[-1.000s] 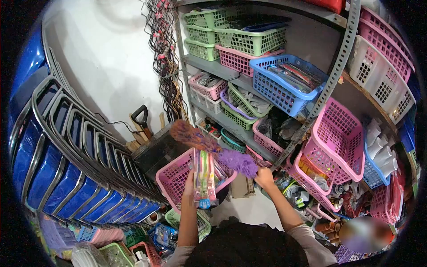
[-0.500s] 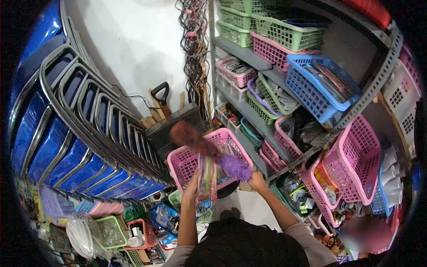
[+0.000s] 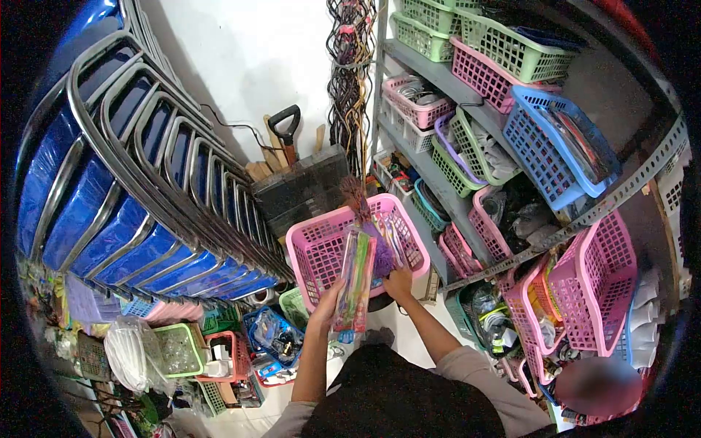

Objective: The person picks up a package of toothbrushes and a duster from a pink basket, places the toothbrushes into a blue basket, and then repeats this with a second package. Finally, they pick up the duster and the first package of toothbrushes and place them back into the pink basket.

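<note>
My left hand (image 3: 326, 303) is closed on the edge of a clear plastic pack (image 3: 354, 281) of long, brightly striped pieces. The pack is tilted over the near side of a pink basket (image 3: 310, 252). My right hand (image 3: 398, 285) grips the lower end of a stringy purple and brown bundle (image 3: 379, 252), whose brown tip points up and away. I cannot make out its exact kind. Behind it, more colourful packaged pieces (image 3: 392, 237) show in the basket. The pack partly covers the bundle.
Stacked blue chairs (image 3: 146, 241) with metal frames crowd the left. On the right, a grey metal shelf (image 3: 420, 69) carries several plastic baskets, including a blue basket (image 3: 544, 150). A shovel handle (image 3: 285, 124) stands by the wall. More baskets fill the floor on both sides.
The purple and brown bundle has swung from slanting across the basket to more upright, with my right hand moving left. The pack has risen slightly, and the whole view has shifted.
</note>
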